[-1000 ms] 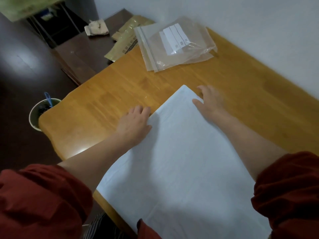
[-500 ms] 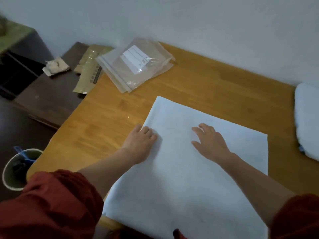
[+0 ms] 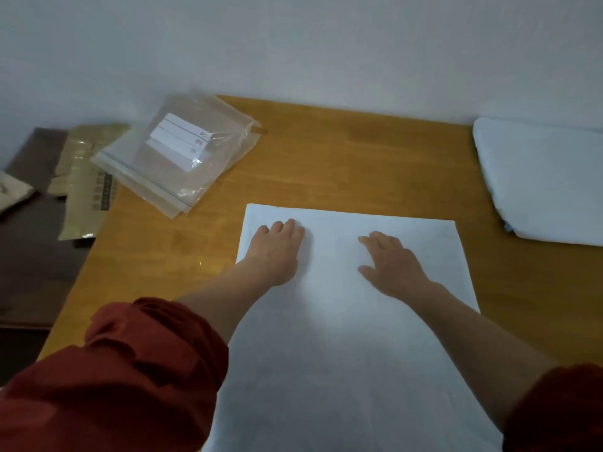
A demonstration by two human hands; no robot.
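Sheet (image 3: 342, 347): white, thin, spread flat on the wooden table (image 3: 342, 158); far edge about mid-table, near edge running off toward the person.

Left hand (image 3: 277, 252): palm down on the far left corner area of the sheet, fingers straight and close together. Right hand (image 3: 391, 265): palm down to its right, a little nearer, fingers slightly apart with the thumb out to the side. Neither grips anything; both press flat.

Handling (judgement): light and limp, probably soft fabric or tissue-like material, since it lies without a curl or a stiff crease. It is likely to slide on the smooth wood unless pinned, and likely to wrinkle if dragged. Best taken by the two far corners, pinched between thumb and fingers, then lifted evenly; a one-handed lift would let it sag and fold on itself.

Writing: plastic bags (image 3: 182, 164) at far left carry white labels (image 3: 179, 141) with ruled lines and small marks, too small to read; the brown packet (image 3: 88, 190) on the dark side table (image 3: 32, 256) has a block of dark print, also illegible. No brand made out.

Also present: a folded white pad (image 3: 538, 177) at far right.
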